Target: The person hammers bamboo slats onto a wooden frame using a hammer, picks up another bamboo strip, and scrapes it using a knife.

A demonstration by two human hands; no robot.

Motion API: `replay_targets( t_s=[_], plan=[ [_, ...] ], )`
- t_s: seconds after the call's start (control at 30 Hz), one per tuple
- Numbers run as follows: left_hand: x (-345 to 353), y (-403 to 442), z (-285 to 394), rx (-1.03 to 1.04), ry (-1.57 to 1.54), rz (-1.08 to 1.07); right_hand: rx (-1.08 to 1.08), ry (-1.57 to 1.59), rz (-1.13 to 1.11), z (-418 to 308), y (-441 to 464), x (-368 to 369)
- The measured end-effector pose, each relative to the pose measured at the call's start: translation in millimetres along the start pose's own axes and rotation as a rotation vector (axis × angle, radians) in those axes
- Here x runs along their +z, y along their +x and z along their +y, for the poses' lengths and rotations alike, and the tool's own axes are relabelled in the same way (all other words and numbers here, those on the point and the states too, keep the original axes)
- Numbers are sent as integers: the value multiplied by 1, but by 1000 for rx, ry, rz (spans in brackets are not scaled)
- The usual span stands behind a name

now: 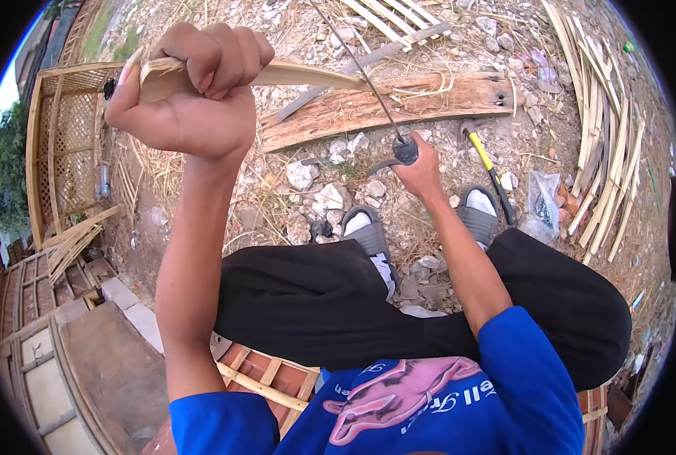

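Note:
My left hand [209, 87] is raised at the upper left, fingers wrapped around one end of a pale split bamboo strip [308, 74]. The strip runs rightward from the fist to the blade of a long knife [364, 80]. In my right hand [423, 171] is the knife's dark handle [405, 150]; the thin blade, seen nearly edge-on, points up and away. Blade and strip meet above a weathered wooden plank [459, 100] on the ground. Thin curled shavings [433, 85] show at the strip's far end.
A yellow-and-black hammer-like tool [490, 174] lies by my right foot, its head partly hidden. Long bamboo strips [611, 136] are piled at the right, near a clear plastic bag [543, 203]. Stones [330, 196] litter the ground. A lattice panel [69, 144] stands at the left.

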State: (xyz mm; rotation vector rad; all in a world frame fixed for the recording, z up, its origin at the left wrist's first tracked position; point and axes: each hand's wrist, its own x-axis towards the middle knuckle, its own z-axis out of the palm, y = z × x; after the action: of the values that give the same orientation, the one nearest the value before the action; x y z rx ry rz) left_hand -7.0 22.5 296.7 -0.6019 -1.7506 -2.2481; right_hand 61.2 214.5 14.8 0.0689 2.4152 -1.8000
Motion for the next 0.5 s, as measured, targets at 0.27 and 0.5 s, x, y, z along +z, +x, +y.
replay_targets(
  t_s=[0.27, 0.5],
  plan=[
    [-10, 2, 3, 18, 42, 236, 318, -115, 40, 72, -59, -3],
    [-17, 0, 8, 23, 48, 437, 429, 110, 19, 92, -55, -7]
  ],
)
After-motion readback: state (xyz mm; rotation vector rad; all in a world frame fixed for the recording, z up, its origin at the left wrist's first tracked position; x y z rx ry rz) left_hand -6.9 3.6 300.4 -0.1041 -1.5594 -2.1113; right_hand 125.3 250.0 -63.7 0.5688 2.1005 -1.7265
